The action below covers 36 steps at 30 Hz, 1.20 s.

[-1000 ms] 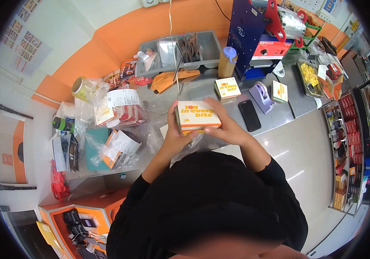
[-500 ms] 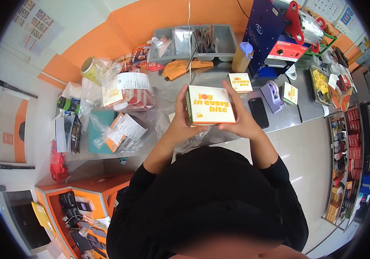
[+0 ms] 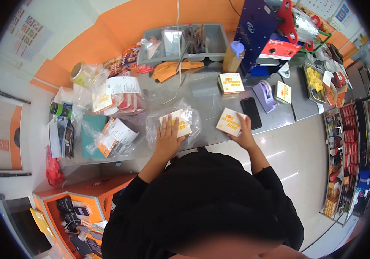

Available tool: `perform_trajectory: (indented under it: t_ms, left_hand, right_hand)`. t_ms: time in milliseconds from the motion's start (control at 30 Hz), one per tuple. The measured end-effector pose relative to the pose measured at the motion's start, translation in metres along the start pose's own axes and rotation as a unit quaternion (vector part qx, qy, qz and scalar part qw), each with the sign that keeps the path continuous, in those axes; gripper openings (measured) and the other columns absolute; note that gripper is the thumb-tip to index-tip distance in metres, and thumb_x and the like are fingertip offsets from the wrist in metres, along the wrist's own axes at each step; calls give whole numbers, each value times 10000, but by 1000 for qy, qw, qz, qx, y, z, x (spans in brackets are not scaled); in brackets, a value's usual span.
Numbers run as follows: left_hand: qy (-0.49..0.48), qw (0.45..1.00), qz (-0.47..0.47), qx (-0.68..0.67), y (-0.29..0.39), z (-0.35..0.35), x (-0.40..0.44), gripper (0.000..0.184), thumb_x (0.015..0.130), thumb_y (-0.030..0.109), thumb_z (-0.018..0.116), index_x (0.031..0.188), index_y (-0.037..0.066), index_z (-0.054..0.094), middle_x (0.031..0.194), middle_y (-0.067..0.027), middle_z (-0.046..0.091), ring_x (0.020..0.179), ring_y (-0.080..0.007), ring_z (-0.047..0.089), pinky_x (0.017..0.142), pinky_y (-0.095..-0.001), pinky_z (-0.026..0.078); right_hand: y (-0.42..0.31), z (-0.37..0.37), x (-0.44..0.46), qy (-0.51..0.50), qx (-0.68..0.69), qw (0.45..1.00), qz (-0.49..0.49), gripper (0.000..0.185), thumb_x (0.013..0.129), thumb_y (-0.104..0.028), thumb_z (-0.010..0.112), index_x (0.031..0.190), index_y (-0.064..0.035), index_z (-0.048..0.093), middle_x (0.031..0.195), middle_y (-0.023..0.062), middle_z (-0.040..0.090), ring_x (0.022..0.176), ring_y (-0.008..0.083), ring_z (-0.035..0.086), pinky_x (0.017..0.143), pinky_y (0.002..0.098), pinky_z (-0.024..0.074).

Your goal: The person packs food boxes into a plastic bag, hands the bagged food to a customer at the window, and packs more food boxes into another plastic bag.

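Observation:
My left hand [image 3: 167, 139] lies with fingers spread over a white food box [image 3: 179, 120] with orange and yellow lettering, which rests on a crumpled clear plastic bag [image 3: 192, 113]. Farther right, my right hand [image 3: 244, 135] grips a similar white food box [image 3: 228, 121] by its right side, close to the table's front edge. Behind it stands another box [image 3: 231, 83] of the same kind. A black phone [image 3: 251, 113] lies just right of my right hand.
At left are bagged orders with receipts [image 3: 122, 85]. A grey divided bin [image 3: 163, 54], an orange cloth [image 3: 176, 70] and a sauce bottle [image 3: 233, 57] line the back. A purple tape dispenser [image 3: 264, 97], another box [image 3: 283, 92] and a blue machine [image 3: 254, 39] are at right.
Both hands were holding one box up together. Now they are apart and lower: my left hand is over a box on the plastic bag, my right holds a box near the phone.

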<state>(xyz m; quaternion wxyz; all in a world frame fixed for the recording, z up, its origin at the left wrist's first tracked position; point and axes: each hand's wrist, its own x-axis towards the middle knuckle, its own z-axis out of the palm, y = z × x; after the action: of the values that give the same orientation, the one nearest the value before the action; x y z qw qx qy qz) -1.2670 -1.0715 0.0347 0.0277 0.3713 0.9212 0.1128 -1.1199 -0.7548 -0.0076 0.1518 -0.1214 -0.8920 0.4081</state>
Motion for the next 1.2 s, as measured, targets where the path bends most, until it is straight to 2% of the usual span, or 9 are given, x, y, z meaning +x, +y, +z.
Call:
perform_trajectory:
  t_ms: [100, 200, 300, 367, 567, 767, 833, 933, 1200]
  left_hand:
    - [-13, 1000, -6, -11, -3, 0, 1, 805, 885, 453, 576, 1521, 96, 235, 1591, -178, 130, 1462, -390, 126, 1121, -606, 192]
    - [-25, 1000, -1, -13, -3, -1, 1, 795, 893, 453, 561, 1522, 95, 231, 1591, -183, 123, 1460, -397, 123, 1118, -611, 190]
    - [-42, 999, -13, -11, -1, -2, 0, 790, 902, 460, 544, 1523, 92, 222, 1593, -183, 113, 1458, -407, 121, 1116, -616, 191]
    - [-50, 999, -17, -5, -1, -3, -1, 795, 901, 461, 546, 1524, 92, 217, 1592, -184, 111, 1458, -409, 122, 1115, -616, 195]
    - [-68, 998, -16, -10, 1, -5, 1, 800, 906, 464, 537, 1525, 87, 200, 1592, -192, 101, 1456, -421, 112, 1108, -618, 209]
    - [-58, 998, -13, -37, -3, -4, 1, 776, 928, 460, 509, 1522, 69, 198, 1586, -219, 97, 1452, -448, 89, 1107, -618, 204]
    - [-54, 998, -7, -41, -4, -8, 1, 771, 929, 454, 507, 1522, 69, 199, 1584, -224, 97, 1451, -453, 88, 1108, -618, 200]
    - [-47, 997, -1, -55, -2, -10, 1, 756, 933, 427, 511, 1517, 56, 205, 1581, -231, 101, 1449, -459, 88, 1117, -607, 187]
    - [-21, 991, 5, -131, -2, -30, 1, 691, 936, 295, 542, 1479, -22, 255, 1554, -256, 182, 1444, -459, 109, 1153, -530, 160]
  right_hand:
    - [-38, -17, 4, -132, -243, 958, 78, 973, 670, -373, 848, 1448, -60, 355, 1521, 308, 143, 1374, 469, 265, 1104, 461, 326]
    - [-14, -9, 39, -36, -201, 979, -10, 912, 760, -427, 763, 1455, -32, 325, 1549, 281, 134, 1398, 452, 237, 1120, 475, 300]
    - [2, -7, 114, -4, -138, 989, -58, 844, 849, -415, 670, 1474, -10, 273, 1552, 216, 209, 1425, 386, 229, 1147, 474, 259]
    - [18, -1, 155, -45, -330, 940, -68, 767, 915, -380, 578, 1494, -18, 229, 1569, 161, 211, 1448, 302, 219, 1175, 437, 216]
    - [57, 21, 174, -106, -395, 909, -78, 683, 958, -335, 469, 1511, -40, 199, 1582, 135, 200, 1461, 261, 204, 1193, 387, 175]
    - [42, 10, 181, -124, -489, 859, -85, 716, 926, -288, 534, 1504, -23, 206, 1571, 154, 222, 1456, 274, 219, 1187, 390, 198]
    - [18, -10, 184, -164, -320, 933, -7, 775, 901, -325, 586, 1507, -34, 201, 1573, 159, 214, 1458, 285, 210, 1185, 407, 201]
    - [51, 3, 180, -97, -352, 929, -52, 834, 878, -376, 621, 1512, -48, 190, 1578, 161, 192, 1462, 282, 198, 1182, 426, 201]
    - [62, 9, 182, -109, -396, 911, -48, 888, 851, -408, 648, 1515, -51, 179, 1585, 145, 177, 1471, 274, 169, 1178, 445, 204]
